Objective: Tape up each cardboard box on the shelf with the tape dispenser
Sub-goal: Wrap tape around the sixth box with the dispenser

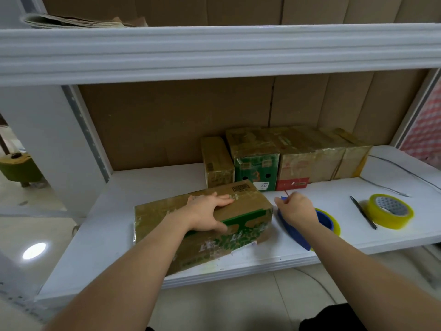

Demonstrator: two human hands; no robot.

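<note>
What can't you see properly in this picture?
Head view only:
- tape dispenser: the right hand covers its handle and part of its roll.
- front box: the left hand and forearm hide part of its top.
- printing on the back boxes: too small and blurred to read.
- pen: too thin to tell its make.
- papers on the upper shelf: cut off by the shelf edge.

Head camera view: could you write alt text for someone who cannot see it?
A person's left hand presses on a brown and green cardboard box on a white shelf, while the right hand holds a blue tape dispenser. More taped boxes stand behind; a yellow tape roll lies right.
</note>
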